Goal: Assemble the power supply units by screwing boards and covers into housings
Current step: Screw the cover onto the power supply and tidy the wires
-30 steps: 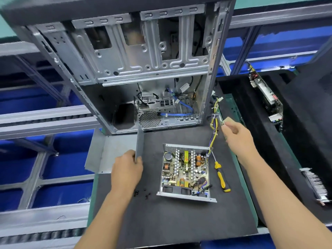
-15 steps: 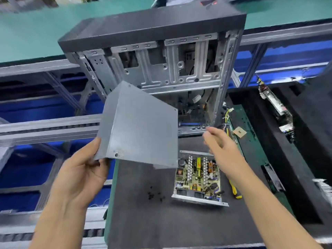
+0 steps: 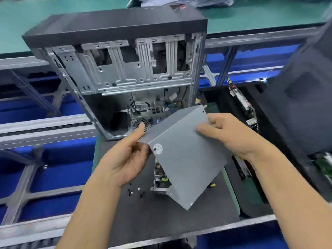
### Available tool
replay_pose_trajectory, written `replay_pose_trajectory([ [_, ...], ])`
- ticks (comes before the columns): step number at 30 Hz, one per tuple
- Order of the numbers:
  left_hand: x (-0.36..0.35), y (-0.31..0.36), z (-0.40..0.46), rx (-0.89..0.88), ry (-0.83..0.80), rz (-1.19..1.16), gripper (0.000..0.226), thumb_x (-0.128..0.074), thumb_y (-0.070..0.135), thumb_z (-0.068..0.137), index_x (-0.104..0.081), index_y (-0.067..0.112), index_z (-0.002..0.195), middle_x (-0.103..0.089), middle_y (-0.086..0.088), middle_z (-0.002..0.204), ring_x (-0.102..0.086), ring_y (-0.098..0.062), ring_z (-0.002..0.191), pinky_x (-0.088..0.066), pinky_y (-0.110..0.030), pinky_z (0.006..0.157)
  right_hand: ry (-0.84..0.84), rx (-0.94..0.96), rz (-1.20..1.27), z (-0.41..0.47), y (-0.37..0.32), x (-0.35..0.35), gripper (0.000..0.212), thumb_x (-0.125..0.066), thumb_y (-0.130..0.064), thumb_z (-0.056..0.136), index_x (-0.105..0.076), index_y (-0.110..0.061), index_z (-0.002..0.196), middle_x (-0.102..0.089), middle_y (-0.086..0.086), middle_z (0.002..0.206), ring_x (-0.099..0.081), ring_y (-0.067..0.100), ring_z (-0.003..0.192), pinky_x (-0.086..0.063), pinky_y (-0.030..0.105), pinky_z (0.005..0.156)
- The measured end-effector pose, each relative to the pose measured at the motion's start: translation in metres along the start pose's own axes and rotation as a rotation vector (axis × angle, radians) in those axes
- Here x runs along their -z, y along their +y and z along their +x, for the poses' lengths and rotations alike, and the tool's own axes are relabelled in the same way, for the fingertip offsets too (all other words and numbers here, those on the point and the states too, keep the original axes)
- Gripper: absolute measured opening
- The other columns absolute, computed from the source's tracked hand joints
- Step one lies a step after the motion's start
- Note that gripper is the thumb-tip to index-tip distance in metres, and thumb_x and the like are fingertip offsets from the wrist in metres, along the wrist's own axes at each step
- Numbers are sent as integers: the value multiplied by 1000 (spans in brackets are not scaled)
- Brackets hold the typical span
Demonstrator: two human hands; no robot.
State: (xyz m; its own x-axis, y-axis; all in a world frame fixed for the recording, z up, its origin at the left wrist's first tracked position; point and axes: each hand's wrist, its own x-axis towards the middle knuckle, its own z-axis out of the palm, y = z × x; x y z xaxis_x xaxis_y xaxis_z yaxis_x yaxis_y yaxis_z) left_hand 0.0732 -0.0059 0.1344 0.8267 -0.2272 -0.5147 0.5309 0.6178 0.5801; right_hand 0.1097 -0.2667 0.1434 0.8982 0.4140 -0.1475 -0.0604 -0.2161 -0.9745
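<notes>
Cover between both hands' fingers

A dark work mat carries an open computer case at its far edge; nearer lie loose black screws beside a power supply board.

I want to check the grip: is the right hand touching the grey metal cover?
Touching. The head view shows the right hand with its thumb on the face of the grey metal cover and its fingers round the upper edge.

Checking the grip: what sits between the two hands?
The grey metal cover, held tilted by the left hand and right hand, in the head view.
</notes>
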Motion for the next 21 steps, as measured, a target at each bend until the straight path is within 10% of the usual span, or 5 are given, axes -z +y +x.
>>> replay_pose_trajectory([
  [8, 22, -73, -1, -206, 246, 451, 96, -74, 85, 49, -61, 25, 122, -75, 1, 111, -72, -19, 102, -57, -40, 87, 519, -163, 742, -52, 58, -25, 38, -59, -32, 91, -65, -11, 122, -70, 5, 122, -66, 22, 112, -54, 38, 87],
  [14, -2, -108, 5, -146, 177, 503, 82, -85, 57, 60, -58, 26, 131, -75, 9, 111, -72, -13, 101, -56, -33, 84, 504, -213, 848, -70, 72, -77, 48, -69, -30, 85, -61, -9, 127, -69, 9, 123, -68, 26, 110, -58, 35, 85],
  [19, 27, -62, 20, -103, 196, 560, 42, -86, 43, 66, -79, 18, 100, -77, -5, 103, -74, -21, 91, -54, -39, 81, 4, -554, 580, -112, 83, -51, 76, -69, -76, 66, -72, -5, 91, -69, 31, 106, -71, 35, 88, -54, 32, 67],
  [21, 34, -46, 26, -59, 183, 598, 46, -85, 49, 61, -80, 21, 98, -77, -7, 101, -74, -20, 83, -56, -35, 67, 140, -584, 419, -116, 95, -36, 82, -64, -83, 61, -69, -6, 91, -72, 26, 95, -69, 28, 72, -49, 29, 61],
])
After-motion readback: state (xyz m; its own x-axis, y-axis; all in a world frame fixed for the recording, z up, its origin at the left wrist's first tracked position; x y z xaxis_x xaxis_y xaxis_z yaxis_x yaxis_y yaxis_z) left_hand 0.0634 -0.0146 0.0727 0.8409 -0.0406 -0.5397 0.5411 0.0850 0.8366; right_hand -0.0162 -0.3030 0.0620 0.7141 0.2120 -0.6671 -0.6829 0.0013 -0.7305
